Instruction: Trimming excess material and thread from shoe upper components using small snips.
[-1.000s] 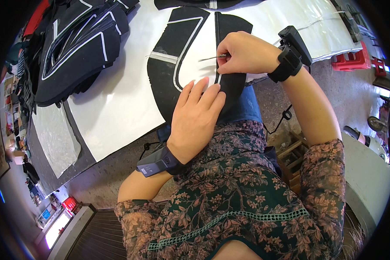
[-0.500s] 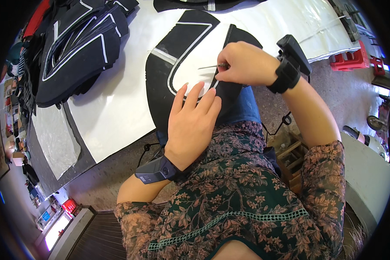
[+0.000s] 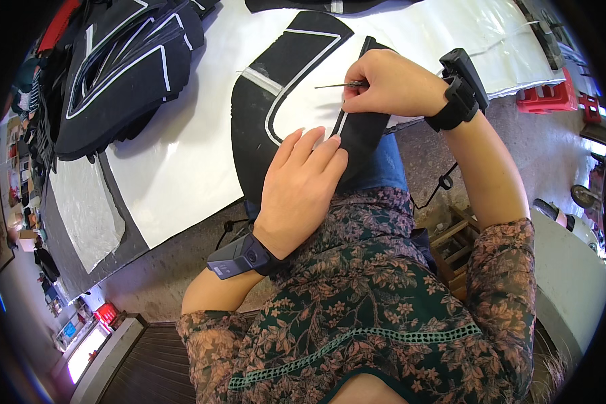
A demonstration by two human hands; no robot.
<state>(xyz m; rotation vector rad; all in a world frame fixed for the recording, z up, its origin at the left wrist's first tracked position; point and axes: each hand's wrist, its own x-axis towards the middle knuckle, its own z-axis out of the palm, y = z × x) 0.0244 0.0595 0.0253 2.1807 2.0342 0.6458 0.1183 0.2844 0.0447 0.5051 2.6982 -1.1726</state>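
Note:
A U-shaped black fabric piece lies near the table's front edge, with a narrow whitish strip along its inner edge. My left hand rests on the bottom of its curve, fingers stretched out, fingertips on the strip. Over the piece's right arm, my right hand is closed around a thin pointed metal tool. The tool's tip points left over the white surface; its handle end is hidden in my fingers. My right thumb and fingertips are at the inner edge, and whether they also pinch the strip cannot be seen.
A pile of similar black pieces with white strips stands at the left. Another black piece lies at the far edge. White sheeting covers the table. A red plastic stool stands beyond the table's right side, and a wooden frame stands below.
My right hand has moved slightly up and right along the inner edge with the tool. The black piece has shifted a little to the right. My left hand stays on the curve.

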